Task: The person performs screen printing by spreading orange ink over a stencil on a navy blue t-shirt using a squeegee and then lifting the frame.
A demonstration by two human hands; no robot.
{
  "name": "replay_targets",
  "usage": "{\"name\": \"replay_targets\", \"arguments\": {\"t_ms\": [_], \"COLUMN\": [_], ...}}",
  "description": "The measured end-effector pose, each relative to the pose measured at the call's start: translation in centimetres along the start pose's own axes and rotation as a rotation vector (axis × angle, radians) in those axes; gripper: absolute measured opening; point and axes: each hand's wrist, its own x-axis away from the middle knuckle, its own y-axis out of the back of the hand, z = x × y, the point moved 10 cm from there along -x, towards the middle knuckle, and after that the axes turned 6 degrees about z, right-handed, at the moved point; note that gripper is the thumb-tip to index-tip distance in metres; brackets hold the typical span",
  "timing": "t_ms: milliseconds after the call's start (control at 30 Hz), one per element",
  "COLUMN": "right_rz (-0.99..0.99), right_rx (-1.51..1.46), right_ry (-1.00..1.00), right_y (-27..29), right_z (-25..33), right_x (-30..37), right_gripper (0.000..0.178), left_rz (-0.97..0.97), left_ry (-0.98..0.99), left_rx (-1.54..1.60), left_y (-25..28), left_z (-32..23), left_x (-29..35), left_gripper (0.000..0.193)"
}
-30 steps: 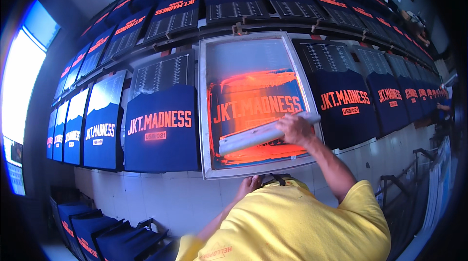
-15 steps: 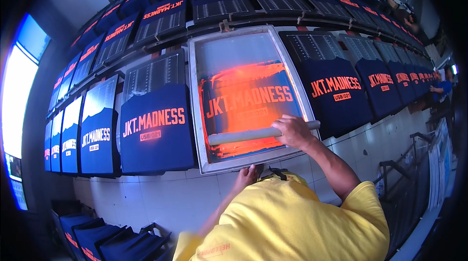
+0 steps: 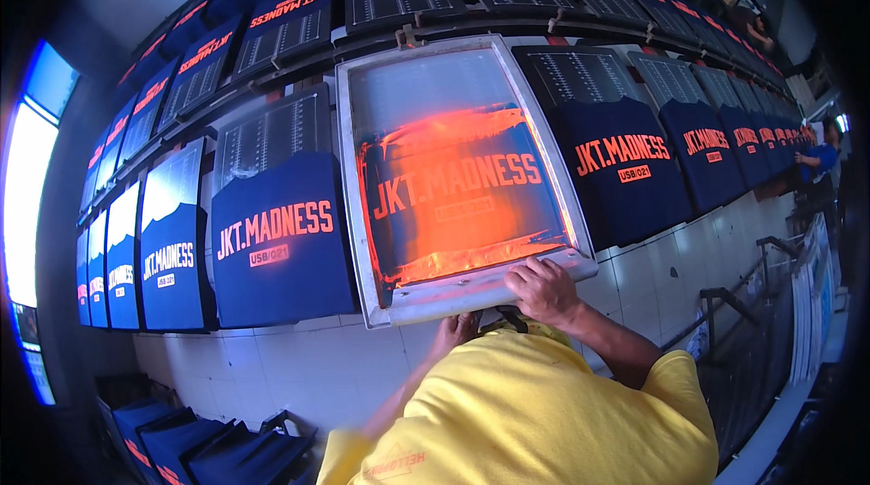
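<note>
A screen-printing frame (image 3: 350, 168) with a pale metal rim lies over a dark blue shirt. Orange ink (image 3: 471, 236) spreads over its mesh, thickest in a band near me. My right hand (image 3: 544, 293) is closed at the near edge, fingers curled over a long pale squeegee (image 3: 453, 293), which merges with the rim and is hard to tell apart from it. My left hand (image 3: 456, 331) grips the near rim from below, left of the right hand; some of its fingers are hidden.
Printed dark blue shirts (image 3: 281, 263) on boards (image 3: 272, 136) line both sides of the frame and another row behind it. More blue fabric (image 3: 199, 440) hangs at the lower left. Dark metal railings (image 3: 725, 304) stand at the right, and a person in blue (image 3: 820, 157) is far right.
My right hand has drawn the squeegee toward me, from across the inked mesh to the frame's near edge. My left hand stays at the rim. The view has shifted slightly.
</note>
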Motion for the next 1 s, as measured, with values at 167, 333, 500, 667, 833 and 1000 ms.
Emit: {"name": "replay_targets", "arguments": {"t_ms": [167,333,500,667,833,1000], "right_rz": [-0.078,-0.147,-0.102,-0.078,-0.009,0.051], "right_rx": [-0.069,0.066,-0.018,0.004,0.005,-0.033], "right_ry": [-0.013,0.007,-0.014,0.030,0.037,-0.008], "right_y": [1.7,0.0,-1.2,-1.6,-2.9,-3.3], "right_z": [-2.7,-8.7,-15.2,-18.1,-19.1,-19.1], "right_x": [-2.6,-8.7,-16.6,-21.7,-23.6,-23.5], "right_gripper": [0.022,0.025,0.026,0.028,0.026,0.021], "left_rz": [0.067,0.059,0.073,0.046,0.031,0.003], "left_ry": [0.099,0.115,0.116,0.108,0.104,0.135], "left_rx": [-0.115,-0.133,-0.170,-0.104,-0.089,-0.090], "left_y": [0.0,0.1,0.5,0.3,0.1,0.0], "left_z": [-0.7,0.1,1.7,1.3,0.8,0.0], "left_x": [0.4,0.5,0.2,0.5,0.6,0.9], "left_gripper": [0.038,0.041,0.043,0.043,0.041,0.039]}}
